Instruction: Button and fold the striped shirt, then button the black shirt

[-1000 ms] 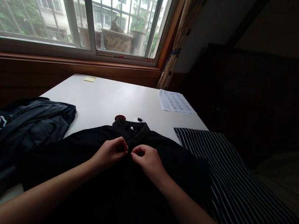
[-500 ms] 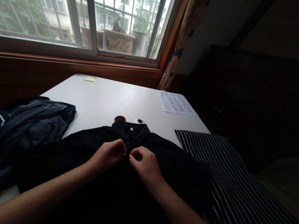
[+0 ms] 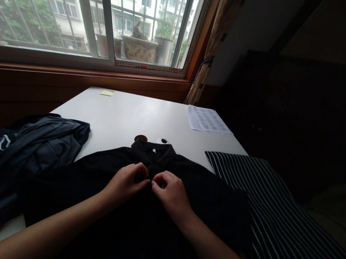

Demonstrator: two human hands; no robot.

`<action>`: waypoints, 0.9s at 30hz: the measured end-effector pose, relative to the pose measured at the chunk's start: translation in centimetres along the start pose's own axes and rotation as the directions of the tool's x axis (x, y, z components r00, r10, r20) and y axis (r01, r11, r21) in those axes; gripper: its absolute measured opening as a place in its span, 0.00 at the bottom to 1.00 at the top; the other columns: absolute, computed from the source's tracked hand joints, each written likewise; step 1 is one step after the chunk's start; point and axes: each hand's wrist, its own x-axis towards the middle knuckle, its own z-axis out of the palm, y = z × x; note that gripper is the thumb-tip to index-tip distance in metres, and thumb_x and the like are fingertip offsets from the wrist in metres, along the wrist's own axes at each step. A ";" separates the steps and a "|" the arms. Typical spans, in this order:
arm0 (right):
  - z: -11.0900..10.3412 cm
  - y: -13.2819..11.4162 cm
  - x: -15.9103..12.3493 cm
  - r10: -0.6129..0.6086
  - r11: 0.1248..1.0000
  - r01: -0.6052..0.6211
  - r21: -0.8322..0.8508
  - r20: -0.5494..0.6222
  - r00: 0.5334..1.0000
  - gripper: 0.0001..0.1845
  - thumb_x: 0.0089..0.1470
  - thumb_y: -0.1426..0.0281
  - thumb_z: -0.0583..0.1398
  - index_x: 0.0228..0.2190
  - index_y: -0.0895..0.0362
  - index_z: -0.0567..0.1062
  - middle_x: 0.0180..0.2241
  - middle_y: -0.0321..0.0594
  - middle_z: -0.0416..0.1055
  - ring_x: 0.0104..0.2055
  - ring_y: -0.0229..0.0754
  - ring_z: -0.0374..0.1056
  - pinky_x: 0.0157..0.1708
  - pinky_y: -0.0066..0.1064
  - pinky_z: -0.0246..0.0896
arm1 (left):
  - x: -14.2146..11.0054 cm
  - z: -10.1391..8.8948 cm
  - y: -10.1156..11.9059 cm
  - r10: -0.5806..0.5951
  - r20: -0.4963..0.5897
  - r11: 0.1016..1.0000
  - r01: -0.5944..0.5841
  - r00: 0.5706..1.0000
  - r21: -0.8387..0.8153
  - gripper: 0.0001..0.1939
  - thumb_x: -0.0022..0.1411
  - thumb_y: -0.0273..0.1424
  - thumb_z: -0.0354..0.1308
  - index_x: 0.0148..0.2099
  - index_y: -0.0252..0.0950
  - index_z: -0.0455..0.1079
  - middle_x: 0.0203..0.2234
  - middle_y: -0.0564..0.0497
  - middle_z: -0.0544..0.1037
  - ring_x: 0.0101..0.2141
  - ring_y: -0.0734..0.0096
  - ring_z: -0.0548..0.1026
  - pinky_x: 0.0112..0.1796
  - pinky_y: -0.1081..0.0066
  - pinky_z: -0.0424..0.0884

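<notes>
A black collared shirt (image 3: 102,171) lies spread out front side up, its collar toward the window. Just below the collar, my left hand (image 3: 128,181) pinches the front of the shirt with thumb and fingertips. Close beside it, my right hand (image 3: 172,191) makes the same kind of pinch, so the two sets of fingertips nearly meet at the middle of the shirt. Dark cloth and shadow hide any button between them. A small pale label (image 3: 154,150) shows inside the collar.
A white table (image 3: 124,112) carries everything. Dark blue-grey clothing (image 3: 52,138) is heaped at left; black striped cloth (image 3: 265,202) lies at right. Beyond the collar are a round brown object (image 3: 141,138) and a white round one (image 3: 162,141). Papers (image 3: 208,120) and a yellow note (image 3: 107,93) lie farther back.
Both hands stay pinched at the shirt's front, with only small finger movements and the fingertips now a little closer together. The whole view has shifted slightly.
</notes>
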 end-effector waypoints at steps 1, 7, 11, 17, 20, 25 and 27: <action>0.0 0.0 0.0 -0.001 1.000 0.001 -0.008 -0.001 1.000 0.04 0.51 0.75 0.64 0.27 0.56 0.77 0.28 0.34 0.72 0.31 0.38 0.69 0.32 0.28 0.59 | 0.0 0.0 -0.1 -0.005 -0.003 1.000 0.005 1.000 0.009 0.05 0.60 0.31 0.62 0.38 0.37 0.71 0.30 0.53 0.76 0.31 0.69 0.74 0.33 0.72 0.67; 0.2 0.0 -0.1 -0.023 0.999 0.023 -0.034 -0.005 1.000 0.04 0.52 0.75 0.64 0.27 0.55 0.77 0.28 0.34 0.73 0.32 0.39 0.69 0.33 0.28 0.60 | 0.2 0.2 -0.2 -0.031 -0.004 0.999 0.031 0.999 -0.042 0.04 0.60 0.30 0.62 0.37 0.38 0.71 0.29 0.54 0.76 0.30 0.70 0.74 0.32 0.73 0.67; 0.1 0.0 0.0 -0.023 0.999 0.023 -0.041 -0.003 1.000 0.04 0.52 0.75 0.64 0.28 0.55 0.78 0.29 0.34 0.73 0.32 0.39 0.70 0.34 0.29 0.60 | 0.2 0.1 -0.2 -0.049 -0.010 0.997 0.048 0.999 -0.062 0.02 0.60 0.29 0.61 0.36 0.38 0.71 0.29 0.53 0.77 0.31 0.70 0.74 0.32 0.73 0.67; -0.1 0.1 0.1 -0.032 0.999 0.032 0.006 0.022 0.999 0.04 0.53 0.75 0.65 0.28 0.55 0.78 0.29 0.34 0.74 0.33 0.38 0.71 0.35 0.28 0.61 | 0.0 -0.1 -0.3 -0.044 -0.020 0.997 0.043 0.999 -0.057 0.02 0.60 0.30 0.61 0.35 0.38 0.71 0.29 0.53 0.77 0.31 0.70 0.74 0.32 0.73 0.67; -0.2 0.0 0.2 -0.037 0.999 0.036 0.017 0.030 0.999 0.04 0.52 0.76 0.65 0.27 0.55 0.78 0.28 0.34 0.74 0.32 0.38 0.71 0.35 0.28 0.62 | 0.1 -0.1 -0.4 -0.028 -0.025 0.999 0.027 0.999 -0.040 0.02 0.60 0.30 0.61 0.34 0.37 0.71 0.30 0.52 0.77 0.31 0.70 0.74 0.32 0.73 0.67; -0.4 -0.1 0.3 -0.033 0.999 0.032 0.024 0.042 0.999 0.04 0.51 0.76 0.65 0.27 0.55 0.78 0.29 0.35 0.75 0.33 0.38 0.71 0.34 0.28 0.62 | 0.2 0.0 -0.5 -0.018 -0.020 0.999 0.017 1.000 -0.045 0.03 0.60 0.30 0.62 0.34 0.37 0.71 0.30 0.52 0.78 0.31 0.69 0.74 0.32 0.73 0.68; -0.3 -0.1 0.3 -0.030 0.999 0.029 0.020 0.037 0.999 0.05 0.51 0.76 0.65 0.27 0.55 0.78 0.28 0.34 0.75 0.32 0.38 0.71 0.34 0.28 0.62 | 0.2 0.0 -0.4 -0.022 -0.016 0.998 0.021 1.000 -0.052 0.03 0.60 0.29 0.62 0.34 0.37 0.71 0.30 0.52 0.78 0.31 0.69 0.75 0.32 0.73 0.68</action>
